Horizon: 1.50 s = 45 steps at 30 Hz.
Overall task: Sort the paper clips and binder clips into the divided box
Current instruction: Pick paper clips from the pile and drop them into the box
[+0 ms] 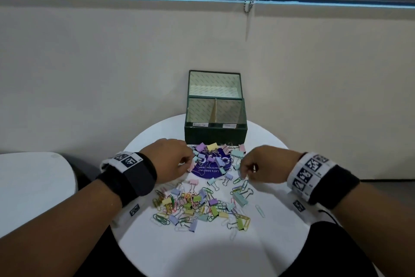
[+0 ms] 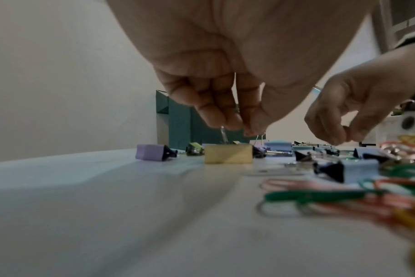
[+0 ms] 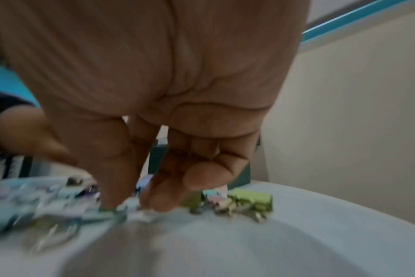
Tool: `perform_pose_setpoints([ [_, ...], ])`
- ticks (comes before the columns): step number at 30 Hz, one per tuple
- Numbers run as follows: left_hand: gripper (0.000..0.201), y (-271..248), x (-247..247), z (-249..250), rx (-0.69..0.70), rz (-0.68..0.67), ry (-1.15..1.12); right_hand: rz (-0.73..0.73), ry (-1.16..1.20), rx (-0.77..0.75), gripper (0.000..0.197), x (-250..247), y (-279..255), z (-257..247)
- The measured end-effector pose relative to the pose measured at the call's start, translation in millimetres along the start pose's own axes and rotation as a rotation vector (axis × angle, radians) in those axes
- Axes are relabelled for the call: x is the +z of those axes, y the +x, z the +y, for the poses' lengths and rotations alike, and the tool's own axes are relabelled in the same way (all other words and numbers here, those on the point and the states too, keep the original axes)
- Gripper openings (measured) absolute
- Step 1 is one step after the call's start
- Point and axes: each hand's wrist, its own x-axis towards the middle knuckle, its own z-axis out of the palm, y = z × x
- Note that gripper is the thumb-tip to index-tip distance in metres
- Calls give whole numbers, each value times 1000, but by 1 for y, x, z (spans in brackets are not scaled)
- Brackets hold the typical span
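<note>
A dark green divided box (image 1: 215, 136) stands open at the table's far edge, lid up, with two labelled compartments. Mixed pastel binder clips and coloured paper clips (image 1: 197, 205) lie scattered in front of it. My left hand (image 1: 187, 163) is down at the pile's left side. In the left wrist view, the left hand (image 2: 239, 129) pinches the wire handle of a pale tan-looking binder clip (image 2: 228, 156) that sits on the table. My right hand (image 1: 246, 174) reaches into the pile's right side. In the blurred right wrist view, the right hand (image 3: 133, 202) closes thumb and fingers on a pale clip; I cannot tell its kind.
The small round white table (image 1: 202, 254) stands against a beige wall. A round purple sticker (image 1: 210, 171) lies under the far clips. Another white surface (image 1: 33, 187) sits low at the left. A lone pale paper clip (image 1: 260, 210) lies off to the right.
</note>
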Motion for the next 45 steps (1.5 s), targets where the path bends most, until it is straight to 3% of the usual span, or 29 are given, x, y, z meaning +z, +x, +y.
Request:
perform_pose_setpoints([
  [5,10,13,-26,9,-77,-2,-81,65,27,-38,36,21,-10,5],
  [11,15,77,-57,34,-107,115,-156,125,61,-7,12,30,-7,6],
  [14,19,108,-58,47,-147,189,-181,146,-15,-1,12,34,-8,3],
  [19,22,129,-57,57,-218,133,-121,138,-34,11,11,36,-7,2],
  [26,11,67,-68,25,-109,71,-187,127,8,15,8,40,-4,6],
  [31,8,-11,-62,-14,-152,-265,-69,146,47,31,13,39,-7,7],
  [35,41,-54,-45,-22,-124,-457,-86,159,46,48,17,40,-4,7],
  [38,48,-65,-29,-21,-56,-455,-40,169,38,64,18,40,-3,5],
  [45,25,-63,-17,-13,16,-347,70,140,36,58,13,41,-4,5],
])
